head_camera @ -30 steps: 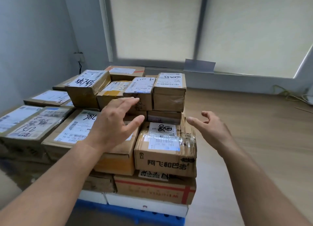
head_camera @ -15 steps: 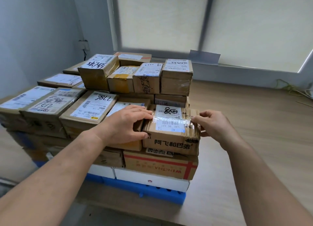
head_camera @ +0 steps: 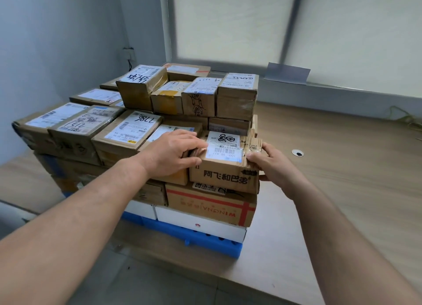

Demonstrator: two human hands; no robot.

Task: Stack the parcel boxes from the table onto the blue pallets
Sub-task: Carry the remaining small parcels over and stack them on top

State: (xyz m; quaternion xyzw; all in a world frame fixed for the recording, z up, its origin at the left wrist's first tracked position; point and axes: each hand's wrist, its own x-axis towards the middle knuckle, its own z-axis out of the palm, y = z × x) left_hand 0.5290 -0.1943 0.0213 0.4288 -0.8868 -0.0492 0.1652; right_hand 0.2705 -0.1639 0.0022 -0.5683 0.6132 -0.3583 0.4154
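1 taped, crumpled brown box (head_camera: 226, 167).

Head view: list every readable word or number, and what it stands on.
"阿飞和巴弟", upside down: front of held box.
"530- 05 A37", upside down: its top label.
"WINGNA", upside down: red-taped box below.
"1786", handwritten, upside down: white label further left.
Other labels: too small to read.

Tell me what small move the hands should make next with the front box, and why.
Probably nudge the box slightly left and back until snug, then let go. The left hand and right hand grip its two sides, it already rests on the red-taped box, and its right edge seems to overhang that box a little.
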